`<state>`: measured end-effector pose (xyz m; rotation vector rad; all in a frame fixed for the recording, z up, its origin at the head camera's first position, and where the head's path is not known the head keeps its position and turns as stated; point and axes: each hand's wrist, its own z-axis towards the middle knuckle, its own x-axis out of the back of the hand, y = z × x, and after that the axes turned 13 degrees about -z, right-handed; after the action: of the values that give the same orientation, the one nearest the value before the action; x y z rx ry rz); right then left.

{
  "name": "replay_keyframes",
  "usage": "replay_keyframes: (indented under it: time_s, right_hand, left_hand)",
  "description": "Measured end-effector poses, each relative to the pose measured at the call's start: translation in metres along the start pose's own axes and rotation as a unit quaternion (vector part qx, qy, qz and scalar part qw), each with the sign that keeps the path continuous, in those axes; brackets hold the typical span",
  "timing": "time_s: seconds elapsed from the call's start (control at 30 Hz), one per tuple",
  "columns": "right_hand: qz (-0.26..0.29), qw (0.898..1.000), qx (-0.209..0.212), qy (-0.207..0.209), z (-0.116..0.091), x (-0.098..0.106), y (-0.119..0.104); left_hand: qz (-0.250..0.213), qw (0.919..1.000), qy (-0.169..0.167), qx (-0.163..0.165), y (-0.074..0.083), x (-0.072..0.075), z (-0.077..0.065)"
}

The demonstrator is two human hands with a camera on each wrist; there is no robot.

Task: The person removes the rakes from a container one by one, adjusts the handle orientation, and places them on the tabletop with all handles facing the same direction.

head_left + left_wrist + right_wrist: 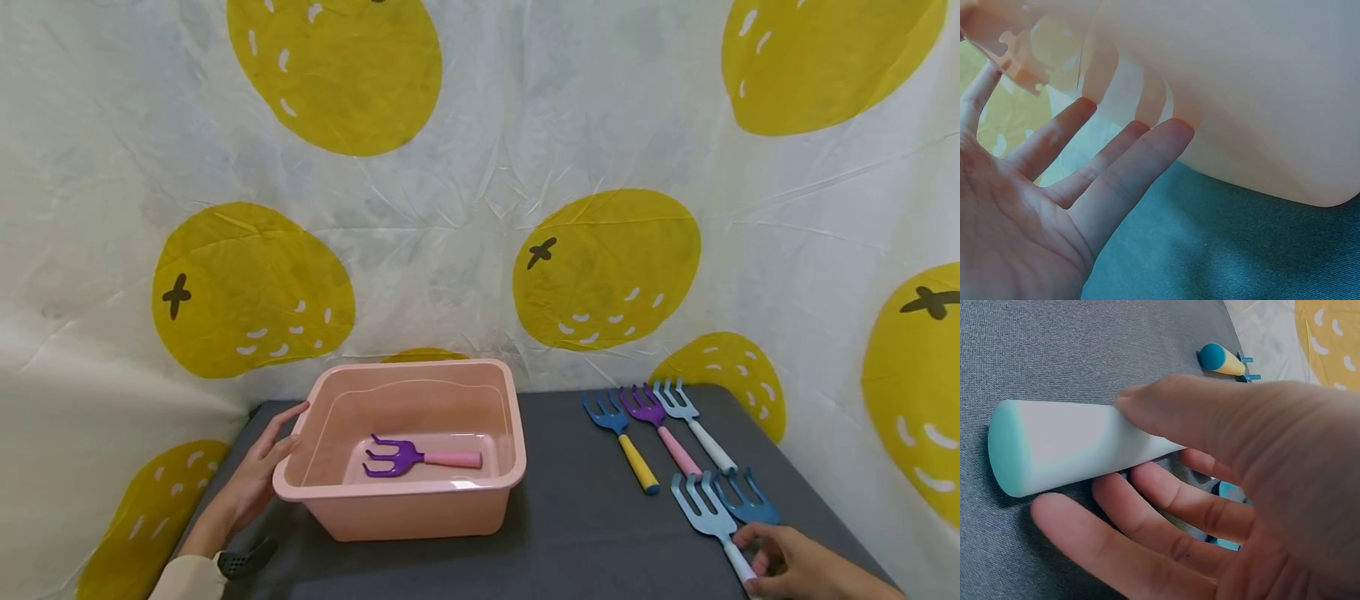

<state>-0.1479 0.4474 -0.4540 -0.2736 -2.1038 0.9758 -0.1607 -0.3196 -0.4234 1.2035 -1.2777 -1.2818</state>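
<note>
Clearly the biggest thing on the dark grey tabletop [585,533] is the pink plastic tub [408,500], which stands left of centre with a purple hand fork with a pink handle [420,457] lying flat on its floor. The left hand [258,475] rests against the tub's left wall with fingers [1129,181] straight and spread — touching, not gripping — as the left wrist view shows.

To the right, well apart from the tub, lie five more toy garden forks: a blue fork with a yellow handle [626,437], a purple one with a pink handle [663,429], a pale blue one with a white handle [693,425], and nearer the person a darker blue fork head [746,500] just beside the light blue fork with the white handle [712,521].

That last fork looks light, stiff and smooth, probably plastic — easy to lift, a little slippery. Its round white handle [1079,447], capped teal at the end, is the sensible place to hold. The right hand [795,567] is already there: thumb over the handle, fingers [1166,512] loosely curled under and alongside it, the tines pointing away from the palm toward the backdrop. The fork appears to lie on the cloth, not yet lifted.
</note>
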Motion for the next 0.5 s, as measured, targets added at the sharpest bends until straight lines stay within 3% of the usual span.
replay_keyframes:
  time_s: [0.1,0.2,0.27,0.37,0.5]
  right_hand:
    - [-0.016,1.000,-0.016,0.009,0.000,0.004,-0.008]
    - [0.003,0.999,-0.031,0.021,0.000,0.011,-0.021]
    - [0.022,0.999,-0.019,0.031,0.001,0.017,-0.028]
    - [0.036,0.998,0.011,0.050,0.008,0.027,-0.042]
    - [-0.003,0.992,0.093,0.082,0.021,0.037,-0.062]
  left_hand:
    - [-0.004,1.0000,0.000,-0.001,0.000,0.000,0.000]
    - [-0.009,1.0000,0.002,0.001,0.000,-0.001,0.000]
    - [-0.010,0.9999,0.003,0.003,0.001,-0.002,0.000]
    - [-0.009,0.9999,0.006,0.004,0.001,-0.002,-0.001]
    - [-0.008,1.0000,0.004,0.002,0.001,-0.002,-0.001]
